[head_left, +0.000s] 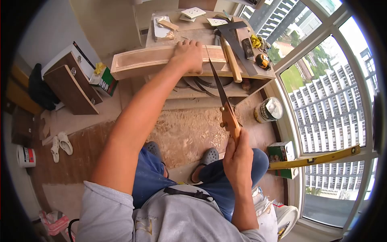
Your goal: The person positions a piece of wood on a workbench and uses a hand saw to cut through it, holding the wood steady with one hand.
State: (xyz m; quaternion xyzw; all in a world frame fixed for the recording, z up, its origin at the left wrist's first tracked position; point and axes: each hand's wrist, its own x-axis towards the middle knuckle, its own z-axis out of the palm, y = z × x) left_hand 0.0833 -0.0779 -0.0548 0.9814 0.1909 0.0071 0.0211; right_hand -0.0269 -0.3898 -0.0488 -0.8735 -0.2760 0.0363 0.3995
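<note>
My right hand (238,159) is closed round the wooden handle of a handsaw (220,88). Its dark, narrow blade points up and away from me, with the tip at a thin cut line in a long piece of wooden moulding (141,59). The moulding lies across the workbench (197,37), its left end sticking out past the bench. Over the moulding, just left of the saw tip, my left hand (188,56) is wrapped with bent fingers, pressing it to the bench. The fingertips are partly hidden.
A wooden-handled tool (231,60), a dark metal square (242,48), a tape measure (263,61) and socket plates (193,13) lie on the bench. A bucket (269,109) and a yellow spirit level (314,162) are by the windows. Wood shavings (185,133) cover the floor.
</note>
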